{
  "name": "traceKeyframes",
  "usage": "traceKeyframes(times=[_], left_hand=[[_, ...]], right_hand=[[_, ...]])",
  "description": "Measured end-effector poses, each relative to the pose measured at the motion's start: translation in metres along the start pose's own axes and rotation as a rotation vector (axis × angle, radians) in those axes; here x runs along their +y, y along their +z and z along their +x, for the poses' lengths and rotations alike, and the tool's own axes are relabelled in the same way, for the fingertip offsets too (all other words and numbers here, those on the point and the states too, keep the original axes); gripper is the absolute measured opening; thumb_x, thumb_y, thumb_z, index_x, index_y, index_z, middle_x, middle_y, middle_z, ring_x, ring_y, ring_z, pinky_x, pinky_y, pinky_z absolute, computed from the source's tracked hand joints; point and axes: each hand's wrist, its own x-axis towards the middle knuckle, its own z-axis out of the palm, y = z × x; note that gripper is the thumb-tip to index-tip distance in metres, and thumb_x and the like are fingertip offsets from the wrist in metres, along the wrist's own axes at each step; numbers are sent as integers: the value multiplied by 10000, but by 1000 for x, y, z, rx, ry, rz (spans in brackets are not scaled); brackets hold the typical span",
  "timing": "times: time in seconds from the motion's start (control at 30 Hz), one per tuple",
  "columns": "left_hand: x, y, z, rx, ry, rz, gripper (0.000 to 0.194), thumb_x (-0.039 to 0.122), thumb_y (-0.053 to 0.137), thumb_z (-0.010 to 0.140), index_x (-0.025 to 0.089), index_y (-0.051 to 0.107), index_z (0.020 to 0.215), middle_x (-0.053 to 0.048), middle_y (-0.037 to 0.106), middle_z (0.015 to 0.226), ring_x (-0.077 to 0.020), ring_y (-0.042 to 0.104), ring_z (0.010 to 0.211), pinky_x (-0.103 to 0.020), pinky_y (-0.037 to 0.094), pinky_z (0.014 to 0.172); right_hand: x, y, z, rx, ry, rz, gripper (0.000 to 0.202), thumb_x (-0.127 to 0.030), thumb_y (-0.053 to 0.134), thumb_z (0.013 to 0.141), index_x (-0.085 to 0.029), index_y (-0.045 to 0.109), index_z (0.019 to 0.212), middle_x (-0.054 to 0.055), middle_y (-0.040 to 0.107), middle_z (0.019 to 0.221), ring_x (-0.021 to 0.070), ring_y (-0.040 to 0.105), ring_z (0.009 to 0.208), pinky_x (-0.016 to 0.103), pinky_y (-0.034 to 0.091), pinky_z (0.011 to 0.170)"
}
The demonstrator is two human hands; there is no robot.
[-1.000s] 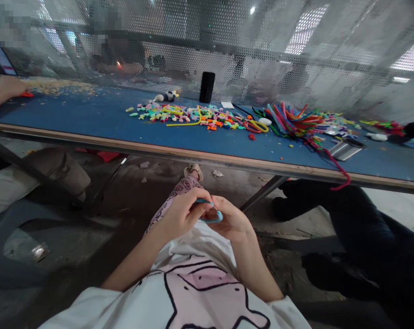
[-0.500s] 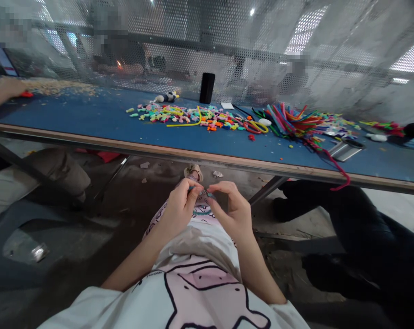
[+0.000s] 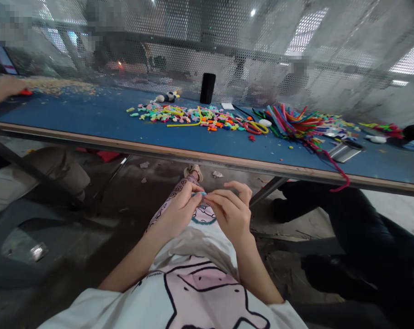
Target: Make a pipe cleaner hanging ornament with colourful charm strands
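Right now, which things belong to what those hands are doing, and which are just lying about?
Part of the work:
blue fuzzy strand
left hand and right hand, both pinching it
perhaps the coloured stems, untouched but similar-looking

Seemingly just lying about:
upright black block
black-and-white toy
silver tin
white scrap on the floor

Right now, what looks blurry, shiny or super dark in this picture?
In the head view, the blue piece between the left hand and right hand is mostly hidden, its detail too soft to read; in the head view, the metal can shines; head view, upper right, bright patches glare through the mesh screen; head view, the floor under the table is dim.
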Motion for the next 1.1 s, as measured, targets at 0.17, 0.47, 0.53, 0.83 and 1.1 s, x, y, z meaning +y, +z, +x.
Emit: traceKeyframes(times=[0.17,0.47,0.53,0.83,1.1], left_hand=[[7,-5,-5,-19,77,291,155,313,395,1016,199,500,1023,-37,630,859,-173,593,726,-278,406,633],[6,-20,-1,-179,268,454,134,256,393,1020,208,518,1017,25,571,710,-141,534,608,-261,346,601],[3,-23,0,-198,312,415,158,257,387,1026,206,536,1018,-6,620,810,-154,584,719,-270,400,668],[1,-29,-4,-332,378,281,100,253,470,1011,208,555,1038,-27,695,972,-162,616,929,-297,446,862],[-19,-19,-4,-177,553,196,71,221,507,989,204,562,1031,-39,646,904,-158,600,847,-300,461,798]], right_hand=[[-3,4,1,35,101,104,125,-191,697,879,-296,750,923,13,757,843,255,567,1015,438,398,930],[-4,5,0,-153,617,543,203,-372,634,921,-206,682,815,44,668,862,190,583,856,312,457,772],[-3,4,2,-261,726,644,256,-433,632,911,-194,686,838,39,654,857,171,569,805,286,440,721],[5,-2,1,-616,1018,1231,367,-501,754,799,-151,722,693,34,649,692,127,545,657,251,411,650],[-5,6,2,-343,1121,1442,314,-349,927,604,-195,728,792,-19,649,685,90,552,612,221,439,626]])
